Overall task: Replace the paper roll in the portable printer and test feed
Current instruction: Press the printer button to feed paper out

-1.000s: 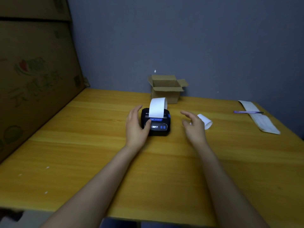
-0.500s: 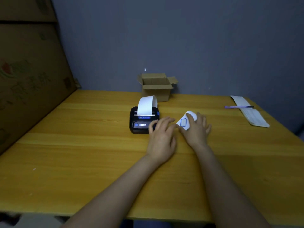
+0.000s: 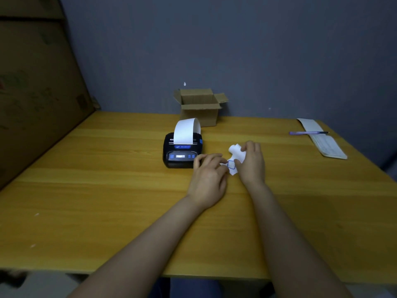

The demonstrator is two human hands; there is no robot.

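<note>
A small black portable printer (image 3: 182,152) with blue buttons sits on the yellow wooden table (image 3: 107,201). A curl of white paper (image 3: 186,130) rises from its slot. Just right of the printer, both hands hold a white paper roll (image 3: 235,157) with a blue-outlined label. My right hand (image 3: 250,163) grips the roll from the right, fingers curled over it. My left hand (image 3: 209,175) pinches the roll's lower left edge at the label. The roll is a little above the table, partly hidden by my fingers.
An open cardboard box (image 3: 200,106) stands behind the printer against the grey wall. A purple pen (image 3: 308,132) lies across a long paper slip (image 3: 322,139) at the far right. Large cardboard cartons (image 3: 38,89) line the left side.
My left hand left the printer and came right to the roll. My right hand picked the roll up off the table, and both hands now hold it, turned and partly crumpled.
</note>
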